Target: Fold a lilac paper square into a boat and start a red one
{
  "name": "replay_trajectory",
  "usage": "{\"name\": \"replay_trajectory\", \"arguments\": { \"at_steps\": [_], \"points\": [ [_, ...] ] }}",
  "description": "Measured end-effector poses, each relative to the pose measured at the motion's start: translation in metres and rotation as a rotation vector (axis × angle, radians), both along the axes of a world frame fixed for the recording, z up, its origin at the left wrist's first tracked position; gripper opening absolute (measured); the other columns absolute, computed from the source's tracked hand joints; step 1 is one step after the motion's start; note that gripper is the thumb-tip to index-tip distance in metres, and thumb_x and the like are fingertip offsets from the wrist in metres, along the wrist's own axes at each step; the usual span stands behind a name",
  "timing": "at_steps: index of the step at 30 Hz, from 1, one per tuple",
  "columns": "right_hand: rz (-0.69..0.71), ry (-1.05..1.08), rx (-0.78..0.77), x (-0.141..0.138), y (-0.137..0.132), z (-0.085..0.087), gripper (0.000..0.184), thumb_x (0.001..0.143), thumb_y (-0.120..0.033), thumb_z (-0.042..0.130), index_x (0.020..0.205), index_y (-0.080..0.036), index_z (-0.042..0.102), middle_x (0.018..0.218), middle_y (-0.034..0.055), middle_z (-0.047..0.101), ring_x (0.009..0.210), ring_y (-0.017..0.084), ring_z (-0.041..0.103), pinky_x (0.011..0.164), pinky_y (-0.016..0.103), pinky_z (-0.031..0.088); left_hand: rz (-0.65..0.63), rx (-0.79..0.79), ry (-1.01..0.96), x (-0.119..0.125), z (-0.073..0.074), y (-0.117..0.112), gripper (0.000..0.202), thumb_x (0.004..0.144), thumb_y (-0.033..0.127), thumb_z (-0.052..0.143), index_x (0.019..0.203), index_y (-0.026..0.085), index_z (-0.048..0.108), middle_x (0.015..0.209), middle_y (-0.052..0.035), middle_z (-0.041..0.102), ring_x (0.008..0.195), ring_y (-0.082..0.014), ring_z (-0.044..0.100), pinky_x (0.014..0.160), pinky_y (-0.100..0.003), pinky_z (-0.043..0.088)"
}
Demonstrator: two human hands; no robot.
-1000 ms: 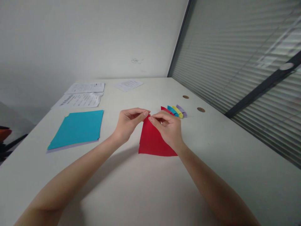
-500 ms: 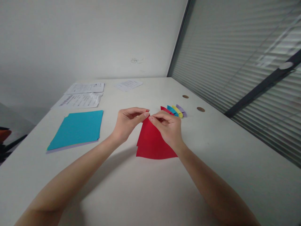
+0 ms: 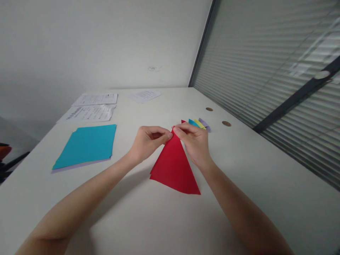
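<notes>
A folded sheet of red paper (image 3: pixel 174 166), wedge-shaped, hangs with its narrow tip up and its wide, curved edge toward me. Near that tip, my left hand (image 3: pixel 150 141) pinches its left side between thumb and fingers. My right hand (image 3: pixel 195 141) grips the very tip from the right, thumb in front. Two layers show at the lower left corner, slightly offset. Just beyond my right hand lie small folded paper pieces in red, blue (image 3: pixel 193 123), yellow (image 3: pixel 199 123) and purple (image 3: pixel 204 124), partly hidden by the hand.
On the left of the white table (image 3: pixel 127 219) lies a stack of blue sheets (image 3: pixel 87 145) with a purple one peeking out below. Printed papers (image 3: pixel 90 112) rest farther back. A wall stands behind, and a window with blinds (image 3: pixel 260 71) runs along the right.
The red paper has turned and tilted, its wide edge coming lower and its right corner now reaching nearer to me. Both hands have shifted slightly to the right and still pinch the top.
</notes>
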State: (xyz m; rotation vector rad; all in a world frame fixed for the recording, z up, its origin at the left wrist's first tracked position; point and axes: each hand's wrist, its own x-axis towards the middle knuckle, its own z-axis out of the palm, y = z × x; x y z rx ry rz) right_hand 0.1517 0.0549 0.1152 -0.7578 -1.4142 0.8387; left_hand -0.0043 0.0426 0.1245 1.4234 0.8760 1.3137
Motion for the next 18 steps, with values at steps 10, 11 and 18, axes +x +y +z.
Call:
{"name": "replay_trajectory", "arguments": {
  "at_steps": [10,11,18],
  "points": [
    [-0.052,0.260,-0.086,0.004,0.009,-0.001,0.006,0.071,-0.029,0.078,0.071,-0.024,0.074,0.072,-0.0022,0.068,0.070,0.011,0.060,0.071,0.028,0.050,-0.104,-0.025,0.067,0.000,-0.009,0.002,0.019,0.071,0.033,0.079,0.078,0.015,0.077,0.076,-0.0061,0.075,0.068,-0.0175,0.069,0.065,-0.028,0.057],
    [-0.054,0.278,-0.085,0.004,0.010,0.000,0.006,0.070,-0.028,0.078,0.070,-0.023,0.074,0.069,-0.0025,0.067,0.069,0.011,0.059,0.070,0.027,0.050,-0.101,-0.030,0.071,-0.001,-0.008,0.002,0.019,0.072,0.033,0.078,0.078,0.015,0.077,0.077,-0.0064,0.076,0.068,-0.0177,0.069,0.065,-0.028,0.057],
    [-0.167,0.482,-0.136,0.015,0.020,0.004,0.019,0.066,-0.034,0.080,0.068,-0.021,0.067,0.065,-0.0048,0.062,0.059,0.009,0.055,0.062,0.028,0.052,-0.138,-0.045,0.168,-0.010,-0.005,0.009,0.019,0.067,0.030,0.082,0.076,0.014,0.076,0.067,-0.0054,0.072,0.062,-0.0157,0.066,0.058,-0.025,0.054]
  ]
}}
